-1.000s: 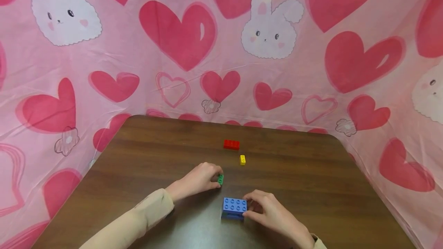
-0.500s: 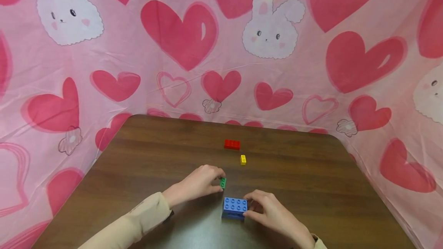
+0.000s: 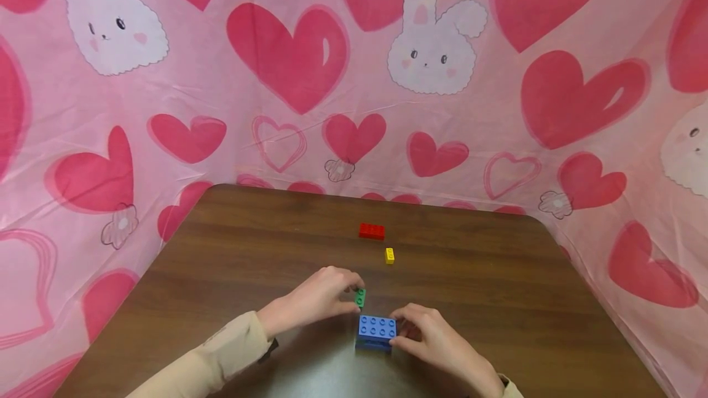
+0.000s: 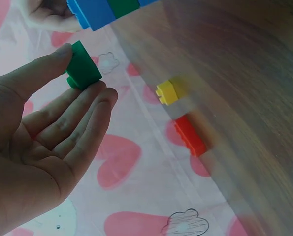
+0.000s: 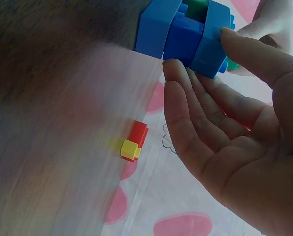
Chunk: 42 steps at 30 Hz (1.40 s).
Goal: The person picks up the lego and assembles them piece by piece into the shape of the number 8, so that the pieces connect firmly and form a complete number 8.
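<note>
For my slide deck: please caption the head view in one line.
At a wooden table, the left hand pinches a green brick while the right hand steadies a blue block.

The blue block stack is cut off by the left wrist view's top edge, and the table blurs in the right wrist view.

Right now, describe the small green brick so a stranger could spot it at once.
On the dark wooden table, find the person's left hand near the front middle. The green brick is pinched at its fingertips, just beyond the big blue block that the right hand holds. It is the only loose green piece; the red brick and yellow brick lie farther back, untouched.
</note>
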{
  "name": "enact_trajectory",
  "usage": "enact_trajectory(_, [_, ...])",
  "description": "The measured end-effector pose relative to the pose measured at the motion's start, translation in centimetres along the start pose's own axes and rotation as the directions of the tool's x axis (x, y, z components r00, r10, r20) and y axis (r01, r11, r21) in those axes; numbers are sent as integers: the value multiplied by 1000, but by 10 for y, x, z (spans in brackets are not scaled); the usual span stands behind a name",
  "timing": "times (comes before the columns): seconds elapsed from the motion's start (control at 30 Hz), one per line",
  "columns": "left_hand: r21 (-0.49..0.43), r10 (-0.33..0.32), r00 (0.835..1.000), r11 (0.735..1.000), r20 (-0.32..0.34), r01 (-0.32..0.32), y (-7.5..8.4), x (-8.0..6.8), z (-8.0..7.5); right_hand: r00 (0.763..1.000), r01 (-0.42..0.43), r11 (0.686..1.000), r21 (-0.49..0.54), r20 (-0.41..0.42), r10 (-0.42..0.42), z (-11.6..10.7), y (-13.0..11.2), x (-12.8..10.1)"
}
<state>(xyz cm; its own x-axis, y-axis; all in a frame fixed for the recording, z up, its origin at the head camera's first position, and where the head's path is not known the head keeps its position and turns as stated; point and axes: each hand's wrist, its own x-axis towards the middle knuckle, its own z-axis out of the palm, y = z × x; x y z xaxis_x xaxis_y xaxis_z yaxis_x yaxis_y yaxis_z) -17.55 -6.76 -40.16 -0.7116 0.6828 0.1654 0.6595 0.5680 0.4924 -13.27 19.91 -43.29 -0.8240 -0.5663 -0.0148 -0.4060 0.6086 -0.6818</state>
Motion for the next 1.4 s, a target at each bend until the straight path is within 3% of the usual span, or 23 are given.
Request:
enact_trajectory(0.37, [-4, 44, 999, 999, 25, -44, 12, -4, 0, 999, 40, 999, 25, -7, -40, 0, 1, 0])
enact_trajectory(0.83, [-8, 14, 996, 1000, 90, -14, 19, -10, 5, 999, 39, 999, 24, -15, -39, 3, 3, -1])
enact_trajectory(1.4, [8, 31, 998, 999, 51, -31, 18, -11, 11, 1000, 6, 1000, 29, -1, -6, 1, 1, -1])
